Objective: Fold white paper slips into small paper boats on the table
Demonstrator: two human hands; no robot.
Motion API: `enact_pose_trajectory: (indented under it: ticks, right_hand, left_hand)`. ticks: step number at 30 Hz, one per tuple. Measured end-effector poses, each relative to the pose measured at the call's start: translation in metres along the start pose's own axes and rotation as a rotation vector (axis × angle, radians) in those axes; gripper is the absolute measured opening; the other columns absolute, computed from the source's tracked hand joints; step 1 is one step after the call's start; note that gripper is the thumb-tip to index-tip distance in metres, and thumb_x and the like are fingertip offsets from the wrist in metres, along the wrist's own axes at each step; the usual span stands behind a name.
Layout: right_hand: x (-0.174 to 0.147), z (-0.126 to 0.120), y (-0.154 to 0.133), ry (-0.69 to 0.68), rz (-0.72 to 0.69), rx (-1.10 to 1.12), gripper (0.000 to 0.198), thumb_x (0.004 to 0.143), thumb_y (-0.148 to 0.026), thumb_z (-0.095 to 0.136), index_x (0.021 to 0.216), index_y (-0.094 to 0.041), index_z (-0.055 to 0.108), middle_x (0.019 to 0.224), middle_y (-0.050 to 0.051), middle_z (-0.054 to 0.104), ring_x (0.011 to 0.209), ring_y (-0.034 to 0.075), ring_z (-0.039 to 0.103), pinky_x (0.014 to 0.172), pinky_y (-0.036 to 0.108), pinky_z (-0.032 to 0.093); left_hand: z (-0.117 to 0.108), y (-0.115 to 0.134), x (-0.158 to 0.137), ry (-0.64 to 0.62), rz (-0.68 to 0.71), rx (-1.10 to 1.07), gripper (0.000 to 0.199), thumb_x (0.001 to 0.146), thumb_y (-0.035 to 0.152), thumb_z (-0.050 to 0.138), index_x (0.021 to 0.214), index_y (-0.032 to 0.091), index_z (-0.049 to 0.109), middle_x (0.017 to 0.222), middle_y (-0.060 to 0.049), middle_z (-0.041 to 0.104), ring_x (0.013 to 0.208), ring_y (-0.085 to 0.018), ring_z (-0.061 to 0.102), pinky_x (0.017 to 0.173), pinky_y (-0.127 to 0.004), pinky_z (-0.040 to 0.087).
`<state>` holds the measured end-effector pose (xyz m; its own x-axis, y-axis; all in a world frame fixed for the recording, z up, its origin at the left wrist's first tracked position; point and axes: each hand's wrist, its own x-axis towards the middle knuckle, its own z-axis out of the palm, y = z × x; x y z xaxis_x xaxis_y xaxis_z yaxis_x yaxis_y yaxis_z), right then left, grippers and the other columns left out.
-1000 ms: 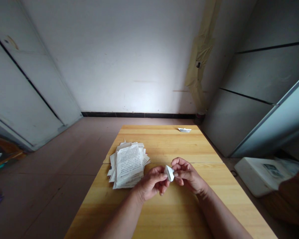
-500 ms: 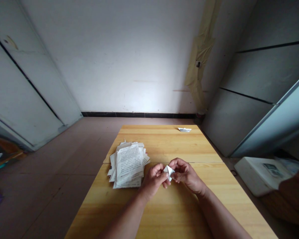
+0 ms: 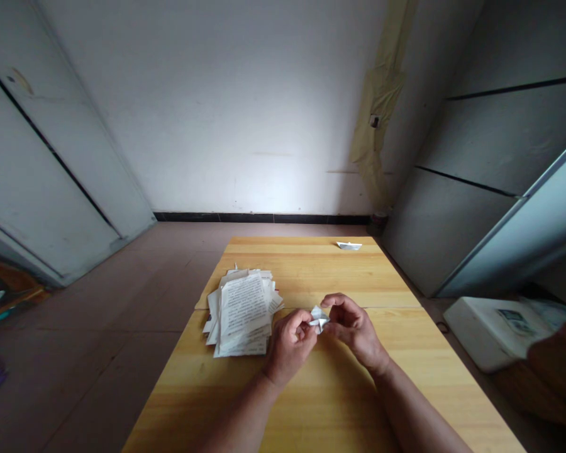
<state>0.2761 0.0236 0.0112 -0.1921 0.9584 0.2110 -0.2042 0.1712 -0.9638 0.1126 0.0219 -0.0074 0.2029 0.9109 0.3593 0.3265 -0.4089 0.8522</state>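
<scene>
Just above the wooden table, a small folded piece of white paper [image 3: 319, 319] is between my two hands. My left hand [image 3: 292, 343] is closed, pinching the paper's left side between thumb and fingers. The thumb of my right hand [image 3: 353, 330] touches the right corner, while its index finger curves above, off the paper; the other fingers are partly hidden. The paper has a raised point at the top and a spread fold across its middle. A stack of printed paper sheets [image 3: 244, 308] lies just left of my left hand.
A folded paper boat [image 3: 349, 246] sits near the far edge of the wooden table [image 3: 302, 270]. On the floor to the right is a white box [image 3: 483, 333]. Grey cabinets [image 3: 481, 138] stand at the right, with a white wall [image 3: 245, 113] beyond the table.
The folded paper has changed from a flat diamond to a more spread shape with a point standing up. My right index finger has lifted off it; the left hand still pinches it.
</scene>
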Motion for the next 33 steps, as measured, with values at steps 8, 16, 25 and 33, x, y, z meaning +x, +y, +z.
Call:
enact_pose_trajectory:
  ticks: [8,16,25,33]
  right_hand:
    - [0.002,0.004,0.003,-0.031,0.124,0.097,0.039,0.064,-0.03,0.08,0.096,-0.02,0.06,0.085,0.001,0.06,0.073,0.013,0.053,0.065,0.025,0.043]
    - [0.004,0.003,0.01,-0.007,0.17,0.071,0.027,0.063,-0.033,0.08,0.077,-0.018,0.063,0.067,-0.002,0.06,0.058,0.01,0.048,0.055,0.023,0.038]
    - [0.003,0.006,0.015,0.045,0.171,0.067,0.024,0.066,-0.035,0.078,0.07,-0.018,0.061,0.06,-0.003,0.058,0.053,0.009,0.044,0.053,0.022,0.035]
    - [0.003,0.005,0.016,0.005,0.185,0.033,0.027,0.066,-0.038,0.077,0.069,-0.018,0.06,0.056,-0.004,0.055,0.051,0.009,0.044,0.052,0.022,0.033]
  left_hand:
    - [0.0,0.0,0.0,0.031,-0.007,-0.012,0.005,0.077,0.018,0.053,0.074,0.019,0.057,0.066,0.001,0.057,0.06,-0.012,0.051,0.058,-0.022,0.038]
    - [0.005,-0.004,-0.003,0.092,-0.121,-0.227,0.013,0.076,0.022,0.06,0.089,0.02,0.058,0.079,-0.001,0.064,0.068,-0.014,0.056,0.064,-0.022,0.043]
    - [0.004,-0.002,0.004,0.005,-0.192,-0.395,0.019,0.075,0.027,0.062,0.091,0.016,0.063,0.084,-0.004,0.067,0.076,-0.017,0.061,0.07,-0.025,0.048]
    - [0.001,-0.004,0.005,-0.01,-0.251,-0.334,0.03,0.08,0.045,0.058,0.074,0.016,0.063,0.052,0.003,0.052,0.048,-0.009,0.047,0.047,-0.019,0.035]
